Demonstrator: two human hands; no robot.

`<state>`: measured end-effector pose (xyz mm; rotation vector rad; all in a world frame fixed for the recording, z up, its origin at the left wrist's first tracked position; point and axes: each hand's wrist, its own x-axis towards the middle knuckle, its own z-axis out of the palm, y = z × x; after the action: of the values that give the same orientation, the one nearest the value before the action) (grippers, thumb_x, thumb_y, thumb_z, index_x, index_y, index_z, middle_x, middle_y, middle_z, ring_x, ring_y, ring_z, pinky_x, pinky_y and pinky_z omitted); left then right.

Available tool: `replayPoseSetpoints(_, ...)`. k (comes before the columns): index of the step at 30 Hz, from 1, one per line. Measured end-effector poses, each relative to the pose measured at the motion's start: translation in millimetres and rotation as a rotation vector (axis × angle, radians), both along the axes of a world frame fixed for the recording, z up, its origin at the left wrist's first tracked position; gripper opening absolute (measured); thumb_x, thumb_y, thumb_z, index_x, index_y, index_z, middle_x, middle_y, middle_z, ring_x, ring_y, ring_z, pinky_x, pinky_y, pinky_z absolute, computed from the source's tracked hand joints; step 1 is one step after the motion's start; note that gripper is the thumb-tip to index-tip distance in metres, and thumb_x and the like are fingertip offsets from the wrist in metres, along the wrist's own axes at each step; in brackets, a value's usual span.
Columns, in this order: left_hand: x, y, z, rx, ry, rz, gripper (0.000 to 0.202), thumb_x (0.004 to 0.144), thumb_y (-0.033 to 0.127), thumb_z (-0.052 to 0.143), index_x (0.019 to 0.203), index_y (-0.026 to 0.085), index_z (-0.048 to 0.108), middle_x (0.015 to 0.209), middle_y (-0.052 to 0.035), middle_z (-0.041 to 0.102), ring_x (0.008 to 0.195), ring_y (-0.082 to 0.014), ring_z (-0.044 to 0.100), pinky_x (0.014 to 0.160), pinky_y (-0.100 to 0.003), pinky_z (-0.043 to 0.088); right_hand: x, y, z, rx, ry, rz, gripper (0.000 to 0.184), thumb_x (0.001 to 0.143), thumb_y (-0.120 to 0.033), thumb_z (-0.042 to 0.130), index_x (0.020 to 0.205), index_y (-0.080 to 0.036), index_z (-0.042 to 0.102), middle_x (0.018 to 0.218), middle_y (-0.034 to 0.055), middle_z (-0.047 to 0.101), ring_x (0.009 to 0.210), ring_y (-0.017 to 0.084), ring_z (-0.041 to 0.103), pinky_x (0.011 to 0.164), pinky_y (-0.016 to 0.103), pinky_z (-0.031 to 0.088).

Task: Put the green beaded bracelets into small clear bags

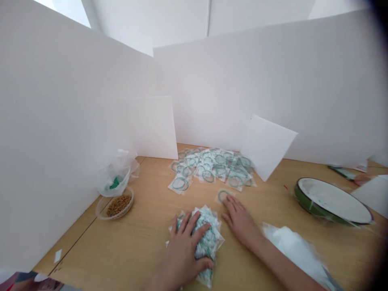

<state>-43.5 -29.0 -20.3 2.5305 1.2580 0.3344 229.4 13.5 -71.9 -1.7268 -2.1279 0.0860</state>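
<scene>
My left hand [188, 246] lies with spread fingers over a stack of small clear bags [209, 232], each seeming to hold a green ring like a beaded bracelet. To its right, my right hand [241, 220] rests on the table, its fingertips touching one bagged green bracelet [224, 196]. Its fingers are stretched out. Farther back, a spread pile of similar bagged bracelets [212, 163] covers the tabletop against the white panel.
At left stand a clear dish of orange-brown beads [118, 206] and a plastic bag with green beads [115, 182]. On the right are a green-sided white basin [333, 202] and a white plastic bag [294, 246]. White boards [269, 145] surround the wooden table [145, 242].
</scene>
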Motion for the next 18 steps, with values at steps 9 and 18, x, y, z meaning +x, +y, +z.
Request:
replayPoseSetpoints(9, 2, 3, 3.6, -0.011, -0.016, -0.056, 0.086, 0.069, 0.076, 0.06, 0.144, 0.038, 0.037, 0.159, -0.0028, 0.026, 0.146, -0.0366, 0.017, 0.114, -0.067, 0.006, -5, -4, 36.0, -0.045, 0.336, 0.033, 0.036, 0.098, -0.031, 0.031, 0.1, -0.021, 0.066, 0.1, 0.0081, 0.073, 0.095, 0.022, 0.068, 0.088, 0.037, 0.054)
replayPoseSetpoints(18, 2, 1, -3.1, 0.002, -0.004, -0.025, 0.092, 0.067, 0.068, 0.069, 0.146, 0.041, 0.031, 0.159, -0.0012, 0.025, 0.146, -0.0366, 0.015, 0.114, -0.066, 0.006, 26, 15, -6.6, 0.068, -0.02, -0.048, 0.043, 0.092, -0.039, 0.048, 0.123, -0.012, 0.059, 0.146, 0.0197, 0.043, 0.138, 0.033, 0.036, 0.11, 0.052, 0.033)
